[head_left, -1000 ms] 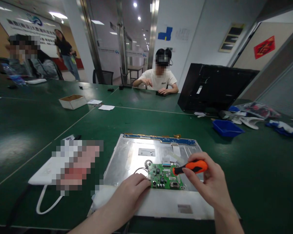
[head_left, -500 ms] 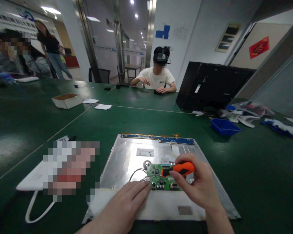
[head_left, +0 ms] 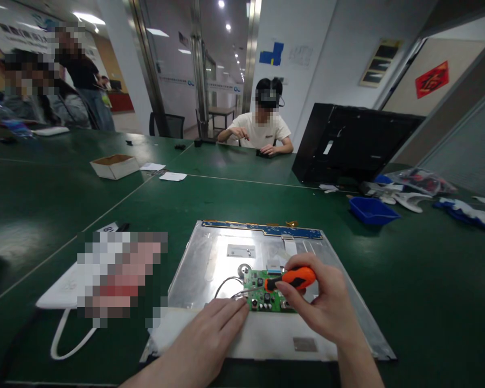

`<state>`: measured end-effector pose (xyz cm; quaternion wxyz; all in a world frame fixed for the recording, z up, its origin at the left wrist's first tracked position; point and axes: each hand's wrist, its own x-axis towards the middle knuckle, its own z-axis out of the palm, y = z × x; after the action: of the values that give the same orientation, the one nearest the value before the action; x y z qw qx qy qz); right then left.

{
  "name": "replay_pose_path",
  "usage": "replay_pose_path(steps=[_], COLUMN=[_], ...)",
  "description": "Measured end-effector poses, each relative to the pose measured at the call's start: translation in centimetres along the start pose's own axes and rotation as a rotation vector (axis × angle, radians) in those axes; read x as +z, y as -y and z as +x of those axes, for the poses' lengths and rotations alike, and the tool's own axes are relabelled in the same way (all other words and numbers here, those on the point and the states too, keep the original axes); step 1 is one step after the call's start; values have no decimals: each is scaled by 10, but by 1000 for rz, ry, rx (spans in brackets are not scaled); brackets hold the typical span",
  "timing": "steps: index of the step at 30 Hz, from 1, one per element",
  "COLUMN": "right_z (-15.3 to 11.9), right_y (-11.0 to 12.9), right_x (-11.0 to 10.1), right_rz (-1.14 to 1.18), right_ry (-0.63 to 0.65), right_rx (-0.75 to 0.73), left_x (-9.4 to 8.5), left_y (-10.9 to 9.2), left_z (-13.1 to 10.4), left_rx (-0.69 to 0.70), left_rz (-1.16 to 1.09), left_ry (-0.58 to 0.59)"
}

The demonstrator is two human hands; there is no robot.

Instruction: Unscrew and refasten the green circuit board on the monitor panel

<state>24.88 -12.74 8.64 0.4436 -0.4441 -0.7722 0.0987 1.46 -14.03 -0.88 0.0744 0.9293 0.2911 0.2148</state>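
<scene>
In the head view, my right hand [head_left: 321, 302] is closed round the orange-and-black handle of a screwdriver [head_left: 295, 277]. The screwdriver is tilted low, its shaft pointing left across a green circuit board [head_left: 261, 299]. Its tip is too small to make out near the board's left edge. My left hand [head_left: 216, 328] lies flat, fingers stretched out, with the fingertips at the board's lower left corner. Beneath both is a flat metal display panel [head_left: 210, 253], its back facing up. Thin dark wires [head_left: 222, 283] run from the board's left side.
Along the panel's far edge runs a blue circuit strip [head_left: 234, 226]. A white device with a cable loop [head_left: 59, 291] lies left. Farther off are an open box [head_left: 115, 168], a blue tray [head_left: 372, 210] and a black monitor [head_left: 351, 145]. A person [head_left: 262, 126] sits opposite.
My right hand and the screwdriver have shifted slightly left over the board. My left hand stays at the board's corner. The view has moved a little.
</scene>
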Motion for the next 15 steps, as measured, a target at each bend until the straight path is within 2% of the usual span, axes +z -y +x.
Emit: replay_pose_path(steps=[15], right_z=[-2], right_y=[-3], right_x=[1], right_rz=[-18], right_ry=[6], right_rx=[-21], left_x=[2], left_y=[-2], left_z=[-1], left_rx=[-2], left_rz=[6], left_ry=[-48])
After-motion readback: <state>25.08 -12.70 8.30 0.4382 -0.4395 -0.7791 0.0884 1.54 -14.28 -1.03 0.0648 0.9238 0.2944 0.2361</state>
